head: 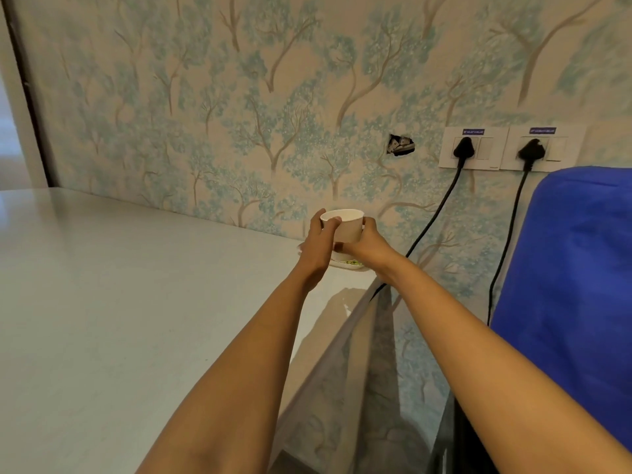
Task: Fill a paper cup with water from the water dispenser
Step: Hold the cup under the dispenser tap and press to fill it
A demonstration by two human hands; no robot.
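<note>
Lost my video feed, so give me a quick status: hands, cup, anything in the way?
Left hand and right hand both gripping the paper cup, upright above the white counter. Blue object to the right. Nothing blocking.

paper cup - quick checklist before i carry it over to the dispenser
1. Both hands on the paper cup: ok, left hand at the rim, right hand on its side.
2. Cup upright: ok.
3. Cup clear of the white counter: ok.
4. Cup empty: cannot tell, inside hidden.
5. Dispenser tap in view: not ok, only a blue bottle shows on the right.
6. Black cables clear of the hands: ok.
</note>
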